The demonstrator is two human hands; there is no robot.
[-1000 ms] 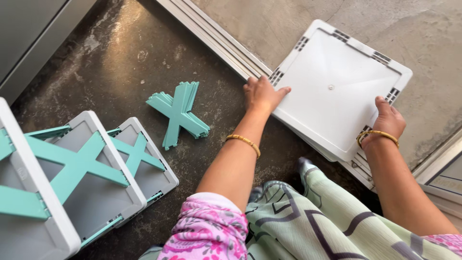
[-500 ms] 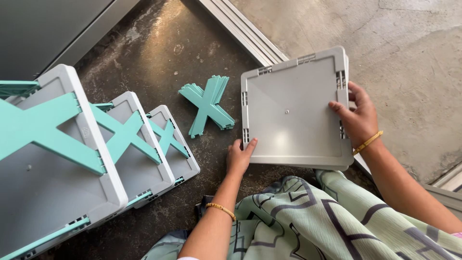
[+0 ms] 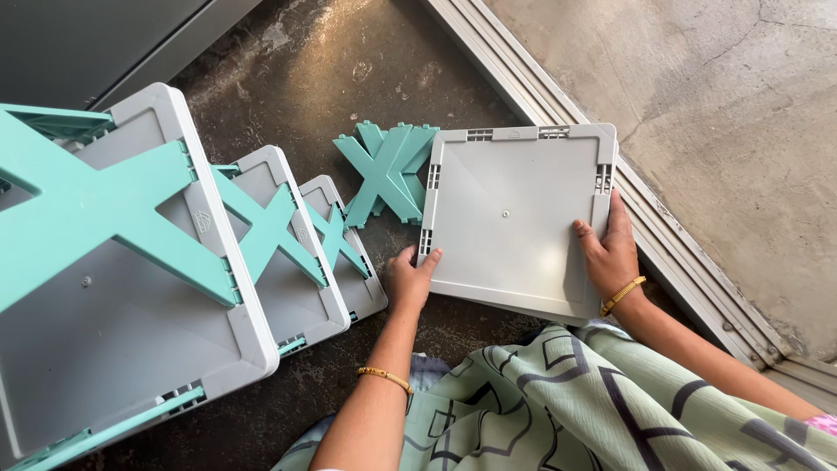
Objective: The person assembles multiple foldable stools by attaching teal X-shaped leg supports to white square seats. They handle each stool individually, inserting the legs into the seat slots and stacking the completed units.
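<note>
While three grey square units (image 3: 131,288) crossed by teal X braces stand in a stepped row at the far left on the dark stone floor (image 3: 288,78), a loose stack of teal X-shaped pieces (image 3: 384,170) lies just right of them, touching the grey square panel (image 3: 510,218). That panel is held flat just above the floor, its raised rim up, over a patterned green cloth (image 3: 558,401). At its lower left corner the left hand (image 3: 410,281) has its grip clamped on the edge, thumb on top. Along the right edge the right hand (image 3: 610,253) has its grip clamped too, fingers curled over the rim. Further right, a metal door track (image 3: 663,218) borders bare concrete (image 3: 724,96).
</note>
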